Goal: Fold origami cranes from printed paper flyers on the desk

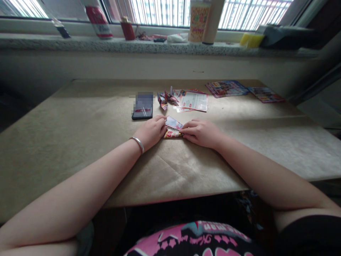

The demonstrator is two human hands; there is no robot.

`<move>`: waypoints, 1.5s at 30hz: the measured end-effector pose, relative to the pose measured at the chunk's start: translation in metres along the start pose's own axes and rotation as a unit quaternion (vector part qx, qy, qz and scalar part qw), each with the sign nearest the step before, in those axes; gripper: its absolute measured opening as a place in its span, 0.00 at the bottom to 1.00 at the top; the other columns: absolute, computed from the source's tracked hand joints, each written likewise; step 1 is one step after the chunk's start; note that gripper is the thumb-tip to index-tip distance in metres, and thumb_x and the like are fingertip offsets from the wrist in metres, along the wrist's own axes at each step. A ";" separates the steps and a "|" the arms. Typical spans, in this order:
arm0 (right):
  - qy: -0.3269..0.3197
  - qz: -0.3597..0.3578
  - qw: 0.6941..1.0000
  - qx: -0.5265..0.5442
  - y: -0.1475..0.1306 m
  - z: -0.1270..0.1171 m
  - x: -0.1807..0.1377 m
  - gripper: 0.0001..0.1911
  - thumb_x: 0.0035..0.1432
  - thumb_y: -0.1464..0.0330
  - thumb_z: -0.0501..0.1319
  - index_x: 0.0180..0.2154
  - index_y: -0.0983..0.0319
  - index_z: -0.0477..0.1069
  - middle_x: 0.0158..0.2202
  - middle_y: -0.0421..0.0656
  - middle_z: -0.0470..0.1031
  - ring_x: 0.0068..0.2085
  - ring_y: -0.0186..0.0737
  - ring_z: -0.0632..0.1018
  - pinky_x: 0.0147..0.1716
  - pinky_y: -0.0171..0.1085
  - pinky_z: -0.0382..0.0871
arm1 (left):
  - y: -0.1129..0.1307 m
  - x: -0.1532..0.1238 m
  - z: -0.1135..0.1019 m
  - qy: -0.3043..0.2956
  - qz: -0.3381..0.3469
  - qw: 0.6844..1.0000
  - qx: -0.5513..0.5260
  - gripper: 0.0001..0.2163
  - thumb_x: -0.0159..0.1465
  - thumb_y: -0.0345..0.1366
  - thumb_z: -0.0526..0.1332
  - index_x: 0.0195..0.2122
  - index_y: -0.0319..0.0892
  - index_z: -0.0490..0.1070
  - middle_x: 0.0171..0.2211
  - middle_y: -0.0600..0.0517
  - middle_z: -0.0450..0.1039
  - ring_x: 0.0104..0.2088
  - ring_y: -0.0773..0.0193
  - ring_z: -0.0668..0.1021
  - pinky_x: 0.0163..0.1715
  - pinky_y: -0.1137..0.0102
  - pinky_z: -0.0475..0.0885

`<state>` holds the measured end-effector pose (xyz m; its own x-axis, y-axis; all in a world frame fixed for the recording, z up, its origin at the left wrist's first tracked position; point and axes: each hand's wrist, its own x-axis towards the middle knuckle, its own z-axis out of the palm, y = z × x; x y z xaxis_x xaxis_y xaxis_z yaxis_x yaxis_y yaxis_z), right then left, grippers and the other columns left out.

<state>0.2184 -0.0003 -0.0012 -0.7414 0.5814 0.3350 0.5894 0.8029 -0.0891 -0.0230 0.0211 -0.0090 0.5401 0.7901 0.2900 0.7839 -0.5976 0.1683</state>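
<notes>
A small folded sheet of printed paper [173, 133] lies near the middle of the table, with a pale blue flap and a yellow strip with red print. My left hand [151, 132] is closed on its left end, a silver bangle at the wrist. On the right end, the fingers of my right hand [200, 133] press together over the paper's edge. Just beyond my left hand rests a dark phone [143, 106]. Colourful folded paper pieces [167, 98] stand behind the sheet, beside a loose pile of printed cards [194, 101].
More colourful cards [229, 88] are spread at the table's back right, and a smaller group [266, 95] lies farther right. The stone windowsill [160, 47] above carries a red-and-white can [98, 22], a red container [128, 30], a patterned cup [198, 21] and a yellow object [252, 40].
</notes>
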 end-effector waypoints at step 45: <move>0.022 0.001 1.000 -0.022 0.007 0.010 0.001 0.15 0.66 0.69 0.53 0.46 0.57 0.77 0.48 0.46 0.76 0.44 0.41 0.75 0.42 0.39 0.68 | 0.005 -0.004 -0.005 0.032 0.058 0.998 -0.016 0.10 0.65 0.35 0.54 0.38 0.39 0.73 0.49 0.43 0.74 0.48 0.53 0.75 0.51 0.58 0.72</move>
<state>0.2185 0.0075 -0.0103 -0.7267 0.5756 0.3750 0.6044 0.7952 -0.0494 -0.0230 0.0140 -0.0046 0.6054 0.7051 0.3693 0.7062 -0.6898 0.1594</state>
